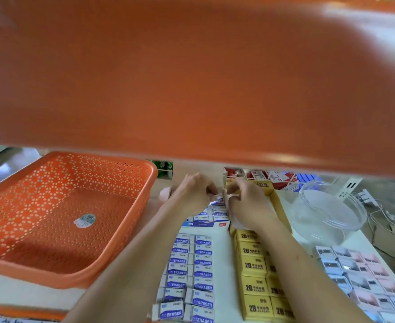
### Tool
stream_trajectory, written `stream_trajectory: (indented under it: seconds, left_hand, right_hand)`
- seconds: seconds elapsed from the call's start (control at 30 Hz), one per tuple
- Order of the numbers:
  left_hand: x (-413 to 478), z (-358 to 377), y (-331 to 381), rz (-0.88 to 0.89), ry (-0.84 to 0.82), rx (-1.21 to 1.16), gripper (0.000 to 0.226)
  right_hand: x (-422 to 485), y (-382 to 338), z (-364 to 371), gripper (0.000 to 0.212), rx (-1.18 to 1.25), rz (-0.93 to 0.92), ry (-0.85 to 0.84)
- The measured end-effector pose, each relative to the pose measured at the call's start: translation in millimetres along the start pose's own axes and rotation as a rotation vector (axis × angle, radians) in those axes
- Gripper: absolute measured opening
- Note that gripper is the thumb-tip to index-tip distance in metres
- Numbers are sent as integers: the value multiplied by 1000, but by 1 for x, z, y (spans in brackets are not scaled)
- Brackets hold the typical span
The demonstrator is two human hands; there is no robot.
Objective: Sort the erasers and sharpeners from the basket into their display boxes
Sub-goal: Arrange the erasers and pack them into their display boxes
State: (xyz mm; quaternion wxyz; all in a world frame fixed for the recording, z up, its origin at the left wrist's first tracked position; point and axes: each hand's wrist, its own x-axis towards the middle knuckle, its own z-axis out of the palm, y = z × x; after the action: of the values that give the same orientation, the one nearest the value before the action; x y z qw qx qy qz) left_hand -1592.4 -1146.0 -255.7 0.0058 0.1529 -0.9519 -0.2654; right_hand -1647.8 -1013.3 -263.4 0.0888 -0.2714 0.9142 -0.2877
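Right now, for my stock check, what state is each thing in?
basket: upright, empty
left hand: pinches an eraser
right hand: curled beside it, grip unclear
ERASER packs: flat, in two rows
2B erasers: flat, in two rows
sharpeners: packed in rows
clear container: empty

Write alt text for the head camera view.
The left hand and right hand pinch a small eraser over a display box, beyond rows of blue-labelled erasers, yellow erasers and sharpeners. An orange basket sits left; an orange shelf blocks the upper view.

The left hand (195, 191) and right hand (246, 202) are bare, on bare slender forearms (131, 259).
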Motion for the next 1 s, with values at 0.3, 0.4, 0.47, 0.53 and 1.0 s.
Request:
stream_trajectory:
  seconds: [0.3, 0.4, 0.47, 0.53, 1.0]
  left_hand:
    - [13, 12, -5, 36, -95, -96, 17]
    - [11, 8, -7, 55, -107, -21, 21]
    - [10, 8, -9, 57, -115, 7, 23]
    - [8, 9, -10, 76, -93, 12, 22]
    - [-65, 22, -37, 49, 378, -82, 22]
  right_hand:
    - [1, 4, -8, 29, 77, 28, -17]
    - [-1, 3, -8, 34, 38, -20, -10]
    - [-2, 1, -7, 36, -4, -61, -51]
    - [-1, -1, -5, 33, -113, -105, -106]
    - [5, -1, 9, 18, -292, -78, -37]
